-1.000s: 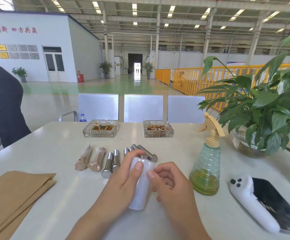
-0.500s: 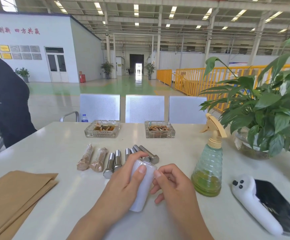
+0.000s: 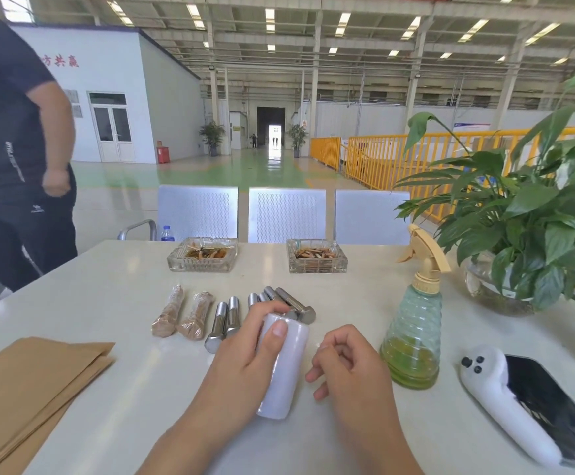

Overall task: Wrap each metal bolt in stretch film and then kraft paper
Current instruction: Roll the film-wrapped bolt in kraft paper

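a: why does the left hand (image 3: 245, 361) hold the white roll (image 3: 284, 365) like that?

b: its fingers curl round the roll and the thumb lies on top. i think it keeps the roll from turning, so the film can come off.

a: and the right hand (image 3: 347, 371)?

b: it sits just beside the roll, at 3 o'clock from it. its fingers are curled and the tips look pinched. maybe it pulls the loose film edge. the film is too clear for me to tell.

a: where are the bolts?

b: the bare bolts (image 3: 226, 322) lie in a row at 12 o'clock from the roll, some partly behind the left hand. close by, so one is easy to grab.

a: and those brown ones?

b: two wrapped bolts (image 3: 183, 315) lie at 10 o'clock, apart from the bare ones. i guess they are done.

a: the brown paper (image 3: 29, 382)?

b: it waits at 9 o'clock on the table (image 3: 107, 293), flat and ready for after the film.
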